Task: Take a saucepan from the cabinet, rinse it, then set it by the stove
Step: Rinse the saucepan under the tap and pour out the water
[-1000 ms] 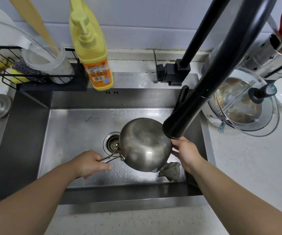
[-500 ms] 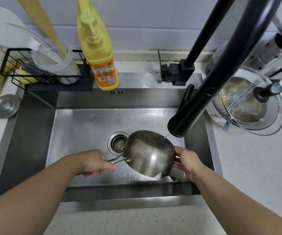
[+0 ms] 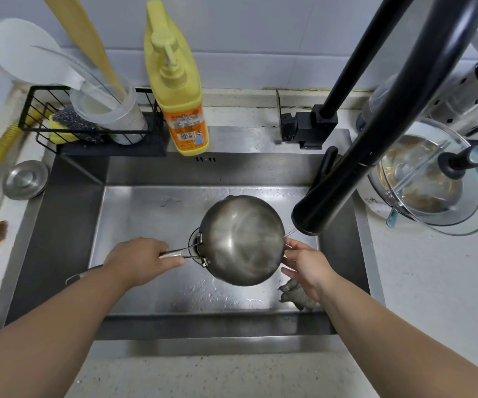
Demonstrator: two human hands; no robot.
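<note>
A steel saucepan (image 3: 242, 239) is held upside down over the steel sink (image 3: 145, 225), its rounded bottom facing me. My left hand (image 3: 140, 261) grips its wire handle on the left. My right hand (image 3: 306, 265) holds the pan's right rim with the fingers. The black faucet head (image 3: 318, 208) hangs just right of the pan, and a thin stream of water meets the pan's right edge. The pan covers most of the drain.
A grey cloth (image 3: 295, 294) lies in the sink's front right corner. Behind the sink stand a yellow soap bottle (image 3: 183, 110) and a black wire rack (image 3: 88, 130) with a utensil cup. A glass-lidded pot (image 3: 433, 179) sits right; a steel stopper (image 3: 25, 179) lies left.
The saucepan has been turned between my hands, from tilted toward me to bottom-up and level, and lifted a little toward the back of the sink. Both hands kept their hold.
</note>
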